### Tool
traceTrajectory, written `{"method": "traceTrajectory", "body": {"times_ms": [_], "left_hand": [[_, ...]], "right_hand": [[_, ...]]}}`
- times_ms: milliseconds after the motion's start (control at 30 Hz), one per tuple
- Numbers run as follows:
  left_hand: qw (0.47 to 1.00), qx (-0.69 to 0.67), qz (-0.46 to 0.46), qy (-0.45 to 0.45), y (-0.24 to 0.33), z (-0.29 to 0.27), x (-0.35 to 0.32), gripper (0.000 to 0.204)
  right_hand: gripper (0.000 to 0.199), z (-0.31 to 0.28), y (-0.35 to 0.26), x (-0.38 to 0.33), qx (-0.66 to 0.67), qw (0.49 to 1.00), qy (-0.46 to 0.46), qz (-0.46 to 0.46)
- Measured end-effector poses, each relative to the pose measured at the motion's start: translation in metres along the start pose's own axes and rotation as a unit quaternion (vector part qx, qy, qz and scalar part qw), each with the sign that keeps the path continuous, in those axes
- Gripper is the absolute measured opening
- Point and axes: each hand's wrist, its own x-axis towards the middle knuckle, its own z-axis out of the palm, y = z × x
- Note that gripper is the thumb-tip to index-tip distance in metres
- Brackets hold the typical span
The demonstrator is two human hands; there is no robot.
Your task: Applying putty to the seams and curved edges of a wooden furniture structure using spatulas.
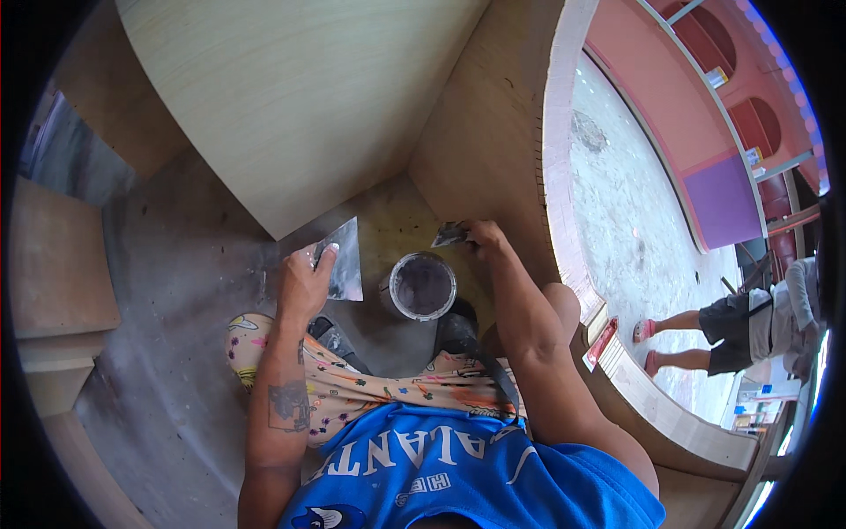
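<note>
My left hand (306,284) grips a flat metal plate (345,258) smeared with grey filler, held tilted just left of a small round tub (423,286) of grey putty. My right hand (487,236) holds a small putty knife (450,234) with its blade against the base of a plywood panel (489,132). The tub stands on the floor between both hands, in front of my crouched knees.
A large curved plywood sheet (291,97) stands ahead. Stacked boards (57,264) lie on the left on the grey concrete floor (176,353). The cabinet's thick wooden edge (564,176) runs down the right. A person in pink sandals (740,331) stands outside on the right.
</note>
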Motion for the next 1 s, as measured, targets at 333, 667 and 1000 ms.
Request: {"method": "traceTrajectory", "body": {"times_ms": [333, 667, 1000], "left_hand": [[0.999, 0.012, -0.008, -0.029, 0.01, 0.003, 0.001, 0.035], [1.0, 0.001, -0.019, -0.024, 0.005, 0.003, 0.003, 0.037], [1.0, 0.001, -0.006, -0.016, 0.009, 0.01, 0.005, 0.035]], "right_hand": [[0.033, 0.052, -0.015, -0.007, -0.54, 0.728, -0.124, -0.403], [0.031, 0.035, -0.034, -0.017, -0.357, 0.902, -0.009, -0.245], [0.037, 0.018, -0.008, -0.019, -0.337, 0.906, 0.138, -0.217]]}}
